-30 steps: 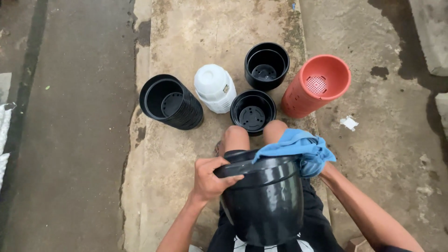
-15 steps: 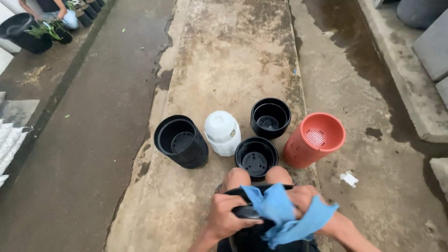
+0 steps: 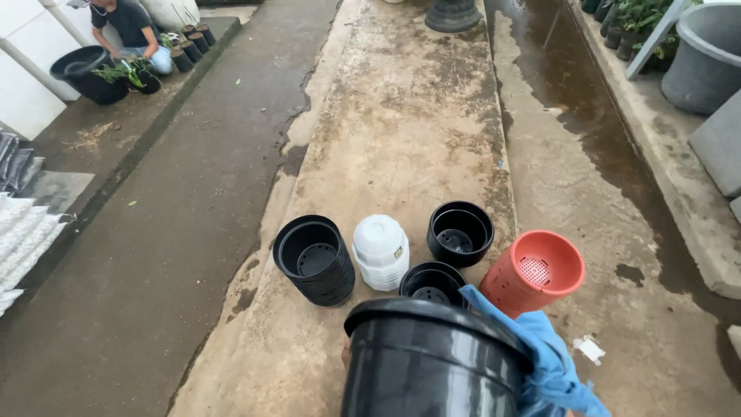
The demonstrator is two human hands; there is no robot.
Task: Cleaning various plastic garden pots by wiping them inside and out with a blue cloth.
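Raised since half a second ago, our large glossy black plastic pot [image 3: 432, 363] is filling six o'clock, blue cloth [image 3: 552, 363] draping its rim; light, stiff, slippery, best gripped at the rim; fingers hidden, grip unclear.

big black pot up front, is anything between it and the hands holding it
Partly, as far as shows: a blue cloth drapes over the big black pot at its right rim, where a hand would sit. The hands themselves are hidden behind the pot.

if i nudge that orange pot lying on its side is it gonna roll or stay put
The orange pot would likely roll: it lies on its round side on bare concrete. Being tapered, it would probably curve rather than run straight. It looks like thin plastic with a perforated base, so probably light and easily shifted.
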